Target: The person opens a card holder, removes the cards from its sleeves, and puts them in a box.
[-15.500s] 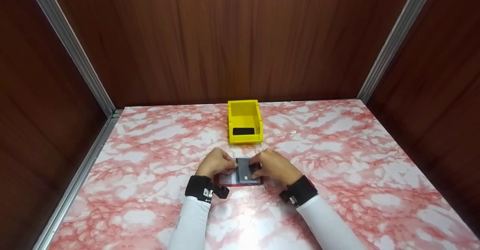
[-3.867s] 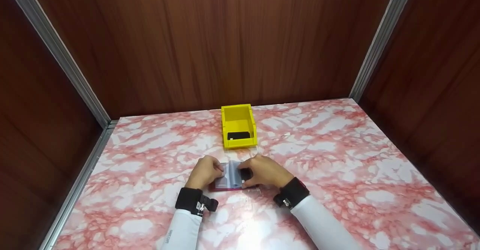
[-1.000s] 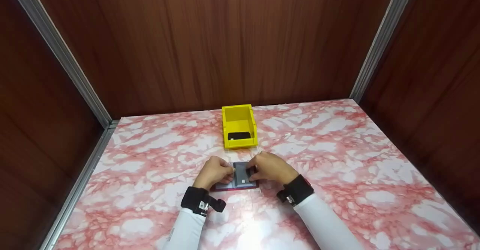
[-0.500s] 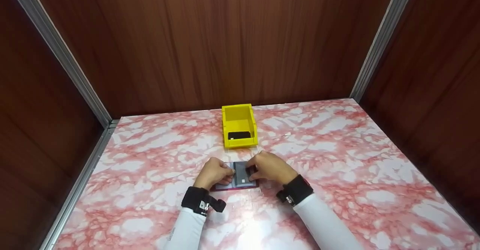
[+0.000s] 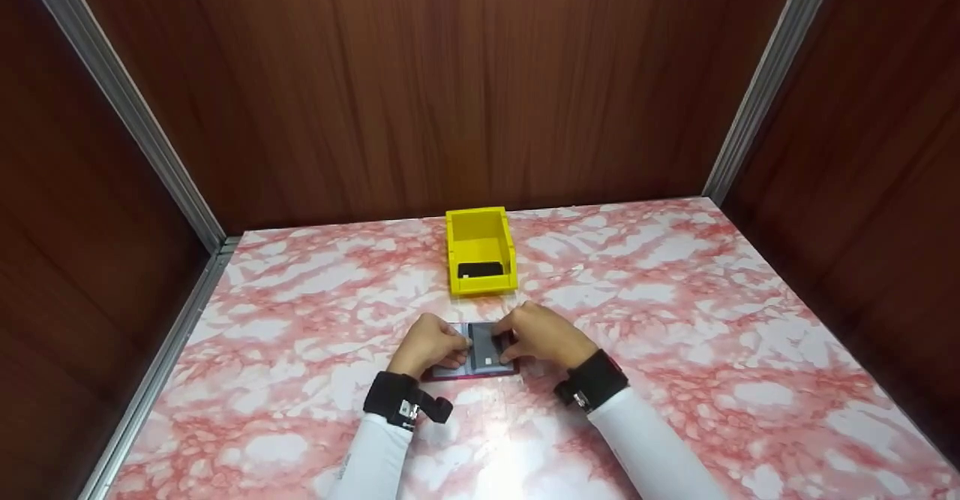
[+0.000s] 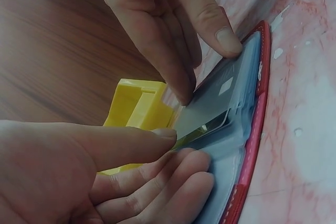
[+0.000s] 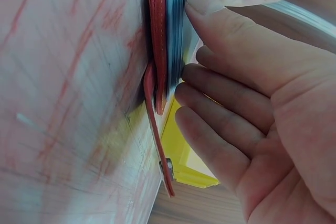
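Observation:
A small card holder [image 5: 450, 371] lies unfolded on the table, with a red and pink stitched cover [image 6: 253, 140] and clear plastic sleeves [image 6: 223, 166]. On its right half is a dark bank card [image 5: 482, 344] with a pale chip, overlapped by clear plastic. My left hand [image 5: 426, 344] pinches at the card's left edge, thumb on top and the other fingers curled below. From the right, my right hand [image 5: 550, 337] grips the sleeve stack, thumb near the chip end and fingertips at the far edge. The right wrist view shows its thumb pressed against the layered sleeves [image 7: 178, 30].
Just beyond the hands stands a yellow bin [image 5: 482, 285] with a black card [image 5: 480, 269] inside. A red strap with a metal snap [image 7: 167, 167] sticks out from the holder. Wood-grain panels [image 5: 465, 87] wall the marbled table [image 5: 300, 425].
Earlier a clear sleeve stood raised between the hands; it now lies flat over the dark card. The left hand has shifted right to the card's edge. Over the last second the hands barely move.

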A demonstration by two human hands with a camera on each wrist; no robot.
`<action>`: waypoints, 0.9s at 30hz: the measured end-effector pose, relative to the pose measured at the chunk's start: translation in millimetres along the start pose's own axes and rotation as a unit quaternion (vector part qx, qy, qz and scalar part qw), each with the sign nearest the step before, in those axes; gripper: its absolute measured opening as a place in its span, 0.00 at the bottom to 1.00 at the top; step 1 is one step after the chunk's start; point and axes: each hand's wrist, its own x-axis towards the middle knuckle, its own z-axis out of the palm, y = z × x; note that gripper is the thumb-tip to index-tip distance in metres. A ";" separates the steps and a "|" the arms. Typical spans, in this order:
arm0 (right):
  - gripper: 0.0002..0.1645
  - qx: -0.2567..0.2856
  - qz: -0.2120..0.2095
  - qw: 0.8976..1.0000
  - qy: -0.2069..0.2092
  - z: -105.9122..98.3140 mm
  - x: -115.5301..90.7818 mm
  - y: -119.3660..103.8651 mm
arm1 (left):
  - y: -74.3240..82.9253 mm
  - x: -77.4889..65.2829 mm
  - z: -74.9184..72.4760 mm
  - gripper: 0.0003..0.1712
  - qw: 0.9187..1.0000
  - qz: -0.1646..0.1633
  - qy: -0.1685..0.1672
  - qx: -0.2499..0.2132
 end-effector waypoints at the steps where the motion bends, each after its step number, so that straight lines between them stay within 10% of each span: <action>1: 0.21 0.001 0.000 1.000 0.000 0.4 0.1 0.0 | 0.0 0.0 0.0 0.08 1.000 0.000 0.000 0.000; 27: 0.22 -0.012 -0.011 1.000 0.002 2.2 1.9 -2.2 | -2.7 2.5 2.4 0.08 0.999 -0.017 0.006 -0.033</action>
